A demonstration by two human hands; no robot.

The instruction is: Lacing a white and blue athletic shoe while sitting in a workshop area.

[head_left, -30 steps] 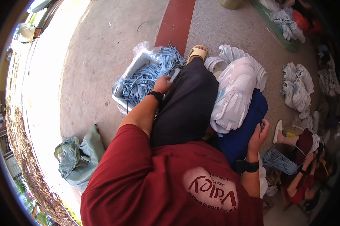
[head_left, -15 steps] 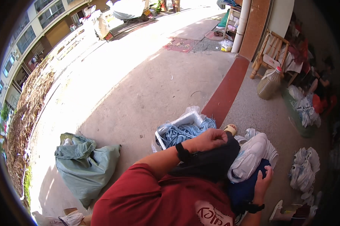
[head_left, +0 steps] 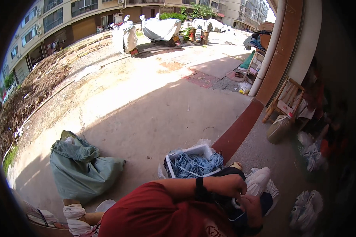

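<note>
My left hand [head_left: 234, 185], below a black wristband, is bent inward with its fingers pinched together. Just under it, my right hand [head_left: 252, 204] has come close, fingers curled, so the two nearly touch over my lap. Between them shows a small white piece [head_left: 236, 203], too small to make out. White shoes or shoe uppers [head_left: 258, 181] lie just beyond my hands by my knee, partly hidden by them. Past my left forearm stands a white box [head_left: 203, 149] filled with light blue shoelaces [head_left: 193, 162].
A green sack [head_left: 85, 170] slumps on the concrete to the left. More white shoes [head_left: 306, 208] lie on the floor at right. Farther right are a big plastic jug [head_left: 278, 129] and a bamboo chair [head_left: 286, 96]. Covered vehicles [head_left: 162, 28] stand in the sunlit yard beyond.
My right hand has moved left from beside the shoes to meet my left hand, which shifted right and down in the picture. The view has tilted up, showing more of the yard.
</note>
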